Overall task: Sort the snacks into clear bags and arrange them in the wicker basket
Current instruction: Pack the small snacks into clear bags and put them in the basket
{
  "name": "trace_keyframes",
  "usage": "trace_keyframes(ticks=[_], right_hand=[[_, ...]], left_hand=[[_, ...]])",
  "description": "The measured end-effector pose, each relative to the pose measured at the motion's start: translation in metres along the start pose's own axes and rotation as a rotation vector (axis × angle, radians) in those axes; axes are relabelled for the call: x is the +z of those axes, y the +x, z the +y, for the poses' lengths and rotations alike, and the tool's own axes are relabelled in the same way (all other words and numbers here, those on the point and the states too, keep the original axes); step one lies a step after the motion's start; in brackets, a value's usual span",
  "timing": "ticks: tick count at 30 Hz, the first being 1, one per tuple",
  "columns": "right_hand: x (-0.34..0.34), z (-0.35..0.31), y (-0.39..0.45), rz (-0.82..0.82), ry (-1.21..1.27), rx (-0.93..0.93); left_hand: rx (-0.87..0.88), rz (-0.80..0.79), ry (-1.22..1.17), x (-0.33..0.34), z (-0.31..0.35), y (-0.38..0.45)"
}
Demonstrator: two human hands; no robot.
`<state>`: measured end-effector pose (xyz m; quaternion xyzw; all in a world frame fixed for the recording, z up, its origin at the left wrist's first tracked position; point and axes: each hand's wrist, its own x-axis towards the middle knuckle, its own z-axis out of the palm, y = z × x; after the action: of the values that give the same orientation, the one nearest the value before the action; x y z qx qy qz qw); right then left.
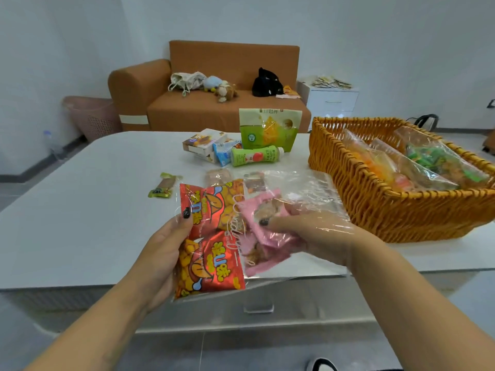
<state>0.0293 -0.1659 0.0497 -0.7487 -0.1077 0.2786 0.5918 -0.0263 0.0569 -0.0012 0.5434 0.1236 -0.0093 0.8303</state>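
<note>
A clear bag (302, 194) is held over the table's near edge. My left hand (163, 253) grips its left side, thumb pressed on the red snack packets (211, 258) inside. My right hand (308, 236) is inside the bag, fingers closed on a pink snack packet (261, 253). The wicker basket (375, 207) stands at the right with several filled clear bags (417, 167) in it. Loose on the table lie a green-wrapped bar (163, 187), a brown snack (218, 176) and a small dark packet (254, 182).
Farther back on the white table (80, 210) are a green pouch (269, 128), a green bottle (254, 156) lying on its side and small boxes (206, 144). Behind stand an orange sofa (209, 97), a pink bin (93, 116) and a white cabinet (332, 101).
</note>
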Motion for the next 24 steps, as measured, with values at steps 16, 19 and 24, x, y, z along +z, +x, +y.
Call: trace_keyframes(ticks=[16,19,24], right_hand=[[0.007,0.004,0.012,-0.069,0.100,-0.044],[0.012,0.004,0.014,-0.057,0.133,-0.036],[0.031,0.007,0.021,-0.029,0.268,0.000]], left_hand=[[-0.029,-0.078,0.071,0.002,0.000,-0.006],[-0.014,-0.029,0.103,0.000,0.002,-0.005],[-0.058,0.079,0.118,-0.015,0.012,0.004]])
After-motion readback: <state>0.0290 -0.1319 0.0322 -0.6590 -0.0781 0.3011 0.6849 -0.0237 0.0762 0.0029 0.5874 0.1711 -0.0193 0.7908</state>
